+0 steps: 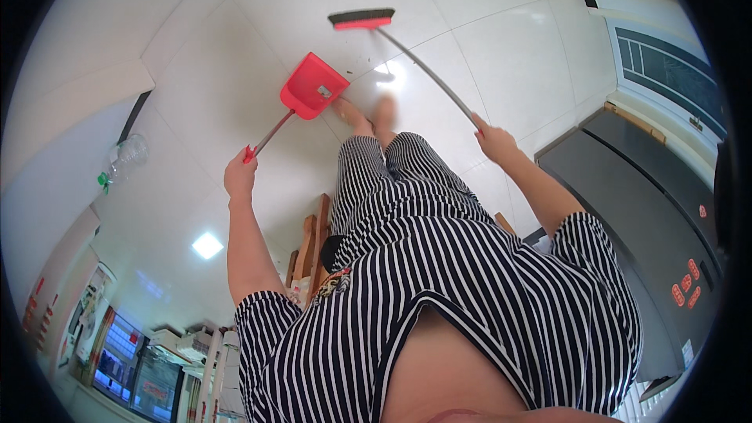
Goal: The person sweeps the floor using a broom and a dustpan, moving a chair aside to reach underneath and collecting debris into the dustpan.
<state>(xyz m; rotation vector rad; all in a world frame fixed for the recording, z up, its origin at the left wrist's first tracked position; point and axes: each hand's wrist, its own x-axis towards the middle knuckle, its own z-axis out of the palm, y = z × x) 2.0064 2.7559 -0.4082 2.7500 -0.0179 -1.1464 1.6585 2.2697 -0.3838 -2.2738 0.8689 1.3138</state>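
As right hand (494, 143) hides broom (363, 20) end | left hand (239, 174): dustpan (312, 88) | specks (349, 72) unclear

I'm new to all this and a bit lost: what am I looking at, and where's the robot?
There's no robot here, just a person with bare hands. This single picture comes from a wide fisheye camera on their head, looking down, so straight edges bend near the rim. The left hand holds a red dustpan by its handle; the right hand grips a long-handled broom. A few dark specks lie on the pale tiled floor between dustpan and broom.
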